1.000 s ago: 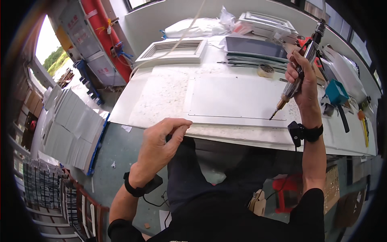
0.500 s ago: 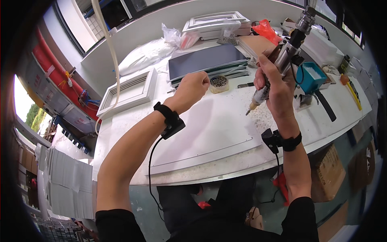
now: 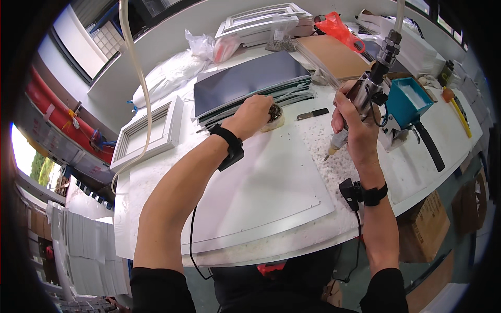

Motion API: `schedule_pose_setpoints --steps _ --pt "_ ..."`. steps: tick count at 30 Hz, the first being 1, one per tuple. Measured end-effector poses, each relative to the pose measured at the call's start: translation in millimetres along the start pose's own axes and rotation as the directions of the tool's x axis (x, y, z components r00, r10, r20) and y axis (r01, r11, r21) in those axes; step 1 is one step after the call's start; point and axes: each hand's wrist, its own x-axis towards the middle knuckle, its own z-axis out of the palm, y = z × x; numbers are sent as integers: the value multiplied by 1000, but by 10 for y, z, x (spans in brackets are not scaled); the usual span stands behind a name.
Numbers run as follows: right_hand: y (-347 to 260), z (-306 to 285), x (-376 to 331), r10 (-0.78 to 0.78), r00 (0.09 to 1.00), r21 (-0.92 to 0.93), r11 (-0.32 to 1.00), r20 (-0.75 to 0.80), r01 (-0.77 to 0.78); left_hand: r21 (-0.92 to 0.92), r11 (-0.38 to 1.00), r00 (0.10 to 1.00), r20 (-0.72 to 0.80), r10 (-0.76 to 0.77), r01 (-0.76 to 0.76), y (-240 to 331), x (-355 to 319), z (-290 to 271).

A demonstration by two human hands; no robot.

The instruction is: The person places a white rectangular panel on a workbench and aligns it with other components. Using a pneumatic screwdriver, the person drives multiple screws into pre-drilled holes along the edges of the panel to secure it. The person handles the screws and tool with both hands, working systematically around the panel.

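Observation:
My right hand is wrapped round an air screwdriver, its tip slanting down to the left above the table. The tool hangs from a hose at the top right. My left hand is at a small round tub of screws, its fingers curled down at the tub's left rim. The fingertips are hidden, so whatever they pinch does not show. Below my left forearm lies a flat white panel with small holes along its near edge. Each wrist wears a black strap with a small device.
Behind the tub lie stacked dark panels. White frames sit at the left, beside a hanging clear hose. To the right are a flat blade, a teal hopper tool with black handle, and a yellow-handled tool. White crumbs litter the tabletop.
My left hand has come down to the screw tub, its fingers now at the rim. The view has shifted a little; my right hand still grips the air screwdriver, tip lower.

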Motion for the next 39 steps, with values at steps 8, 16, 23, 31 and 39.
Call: schedule_pose_setpoints --steps 8,16,23,31,39 --pt "80 -6 -45 52 999 -14 999 13 -52 -105 990 995 24 -96 98 44 16 -43" --pt "107 -57 -48 58 998 4 998 32 -59 -222 963 988 -9 -157 151 209 -82 -274" --pt "167 -127 -18 53 996 -47 998 71 -50 -235 940 965 147 -216 247 695 -1009 -441" --pt "161 -110 -14 32 997 -52 998 71 -28 -278 931 970 20 -242 237 662 -1453 -259" --pt "170 -119 -29 47 995 -79 996 89 -40 -229 939 961 -37 -272 257 593 -1560 -226"
